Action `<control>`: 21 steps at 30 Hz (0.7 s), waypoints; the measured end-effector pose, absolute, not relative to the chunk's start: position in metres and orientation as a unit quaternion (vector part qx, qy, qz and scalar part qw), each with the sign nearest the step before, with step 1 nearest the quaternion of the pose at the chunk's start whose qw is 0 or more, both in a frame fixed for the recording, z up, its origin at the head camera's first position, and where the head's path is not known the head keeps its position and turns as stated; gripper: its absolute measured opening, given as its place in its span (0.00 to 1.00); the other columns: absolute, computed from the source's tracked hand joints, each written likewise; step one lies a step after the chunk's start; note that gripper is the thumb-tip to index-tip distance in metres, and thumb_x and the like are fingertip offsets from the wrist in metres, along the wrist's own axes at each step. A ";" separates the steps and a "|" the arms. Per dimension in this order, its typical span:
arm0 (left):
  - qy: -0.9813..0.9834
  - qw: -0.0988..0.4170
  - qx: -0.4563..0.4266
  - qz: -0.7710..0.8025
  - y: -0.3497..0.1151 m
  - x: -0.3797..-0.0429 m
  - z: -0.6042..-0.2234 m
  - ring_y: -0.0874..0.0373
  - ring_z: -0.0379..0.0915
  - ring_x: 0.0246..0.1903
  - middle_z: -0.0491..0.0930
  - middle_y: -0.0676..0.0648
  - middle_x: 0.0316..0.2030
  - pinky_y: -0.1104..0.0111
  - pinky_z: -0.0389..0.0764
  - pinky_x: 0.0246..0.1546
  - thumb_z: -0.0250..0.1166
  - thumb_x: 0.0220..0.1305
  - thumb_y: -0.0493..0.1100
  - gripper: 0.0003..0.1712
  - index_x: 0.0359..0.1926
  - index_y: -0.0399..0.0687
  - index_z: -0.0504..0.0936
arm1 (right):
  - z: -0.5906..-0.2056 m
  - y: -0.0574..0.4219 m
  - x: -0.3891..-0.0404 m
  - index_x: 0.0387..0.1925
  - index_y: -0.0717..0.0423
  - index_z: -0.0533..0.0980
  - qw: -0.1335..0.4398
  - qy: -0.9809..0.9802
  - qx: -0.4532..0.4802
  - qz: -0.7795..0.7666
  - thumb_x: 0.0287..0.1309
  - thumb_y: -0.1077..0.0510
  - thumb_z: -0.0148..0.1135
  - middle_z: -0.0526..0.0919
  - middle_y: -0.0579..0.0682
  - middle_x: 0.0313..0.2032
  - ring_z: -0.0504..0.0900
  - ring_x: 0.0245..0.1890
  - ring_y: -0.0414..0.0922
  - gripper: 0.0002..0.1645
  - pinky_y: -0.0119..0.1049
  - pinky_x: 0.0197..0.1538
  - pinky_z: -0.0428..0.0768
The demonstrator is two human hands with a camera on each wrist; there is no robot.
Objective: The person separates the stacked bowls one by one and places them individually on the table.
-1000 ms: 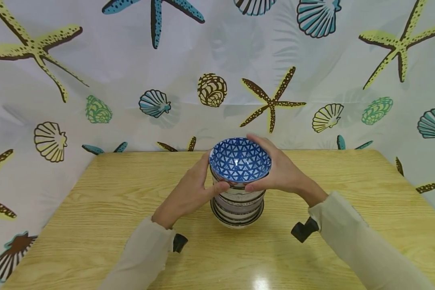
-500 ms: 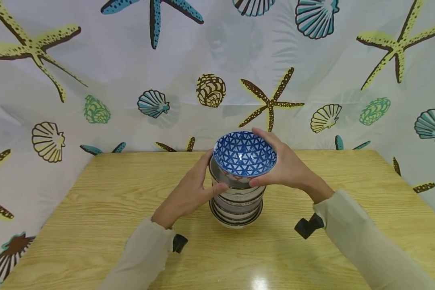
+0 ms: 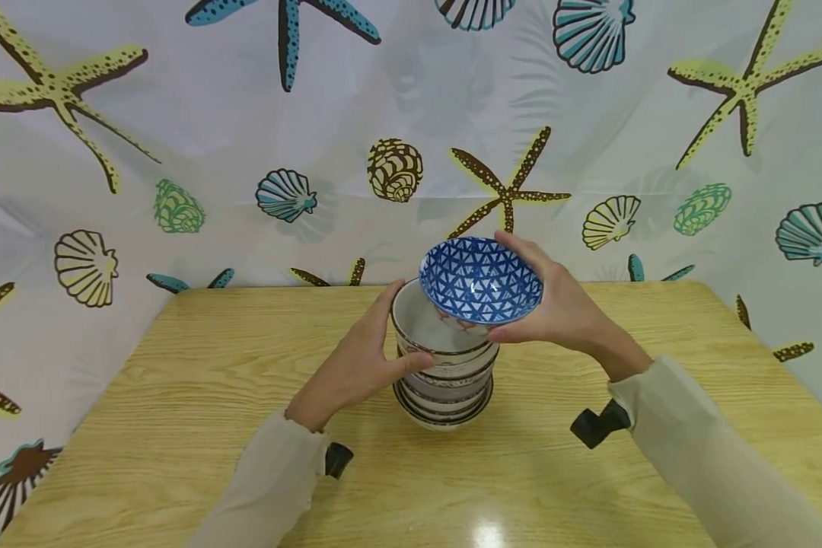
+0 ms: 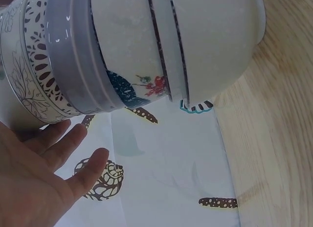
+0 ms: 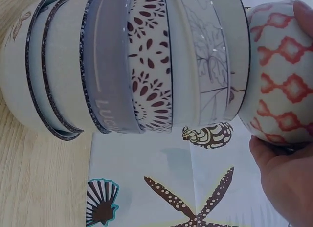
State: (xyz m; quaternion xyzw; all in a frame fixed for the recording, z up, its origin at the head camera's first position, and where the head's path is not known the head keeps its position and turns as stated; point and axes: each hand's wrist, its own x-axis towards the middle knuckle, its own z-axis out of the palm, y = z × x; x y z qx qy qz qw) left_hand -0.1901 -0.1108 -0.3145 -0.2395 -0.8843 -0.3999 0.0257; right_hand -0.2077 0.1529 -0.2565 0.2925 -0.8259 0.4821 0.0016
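Observation:
My right hand (image 3: 571, 316) grips a bowl (image 3: 481, 280) by its right side, thumb low in front and fingers at the far rim. Inside, the bowl has blue and white triangles; outside, red motifs show on white (image 5: 286, 75). It is tilted and overlaps the upper right of a tall stack of bowls (image 3: 445, 392). My left hand (image 3: 356, 361) holds the stack's white top bowl (image 3: 421, 320) from the left, thumb across the front, fingers along the left rim. Below are bowls with leaf lines, dark red petals (image 5: 150, 65) and a grey-purple wall (image 5: 110, 65).
The stack stands on a light wooden table (image 3: 212, 380). A white cloth (image 3: 342, 91) printed with shells and starfish hangs behind the table and along its sides. A dark strap piece (image 3: 599, 425) sits at the right wrist, another dark piece (image 3: 338, 460) at the left.
My right hand has lifted the blue-patterned bowl off the stack and moved it up and to the right, uncovering the white bowl beneath. My left hand has stayed at the stack.

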 end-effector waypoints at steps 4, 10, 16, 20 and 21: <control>-0.882 0.029 -0.244 -0.401 -0.110 -0.191 -0.316 0.43 0.53 0.70 0.52 0.43 0.73 0.43 0.60 0.65 0.59 0.48 0.78 0.64 0.75 0.52 0.42 | -0.254 0.157 -0.205 0.74 0.54 0.48 0.004 -0.825 0.289 0.486 0.35 0.64 0.77 0.53 0.57 0.71 0.60 0.67 0.60 0.66 0.55 0.64 0.68; -0.875 0.034 -0.252 -0.412 -0.110 -0.192 -0.317 0.44 0.58 0.68 0.57 0.43 0.70 0.44 0.63 0.64 0.59 0.48 0.78 0.63 0.75 0.53 0.44 | -0.249 0.165 -0.203 0.74 0.54 0.49 0.017 -0.825 0.288 0.486 0.36 0.65 0.77 0.54 0.58 0.71 0.61 0.67 0.60 0.65 0.55 0.63 0.68; -0.871 0.040 -0.251 -0.421 -0.111 -0.193 -0.318 0.44 0.61 0.65 0.58 0.43 0.69 0.44 0.67 0.61 0.59 0.47 0.78 0.63 0.75 0.52 0.45 | -0.249 0.175 -0.200 0.74 0.54 0.49 0.019 -0.823 0.269 0.500 0.37 0.67 0.76 0.54 0.57 0.71 0.60 0.67 0.59 0.65 0.54 0.62 0.69; -0.872 0.040 -0.248 -0.419 -0.111 -0.193 -0.318 0.43 0.60 0.66 0.57 0.43 0.70 0.43 0.66 0.61 0.58 0.45 0.79 0.65 0.75 0.52 0.45 | -0.249 0.184 -0.198 0.74 0.53 0.49 0.023 -0.826 0.255 0.502 0.37 0.68 0.75 0.53 0.56 0.72 0.59 0.68 0.59 0.65 0.51 0.61 0.71; -0.872 0.040 -0.248 -0.420 -0.111 -0.193 -0.318 0.43 0.60 0.66 0.57 0.43 0.70 0.42 0.66 0.61 0.58 0.45 0.80 0.65 0.75 0.52 0.45 | -0.249 0.186 -0.197 0.74 0.52 0.49 0.025 -0.828 0.251 0.500 0.37 0.68 0.75 0.53 0.56 0.72 0.59 0.68 0.59 0.65 0.49 0.60 0.71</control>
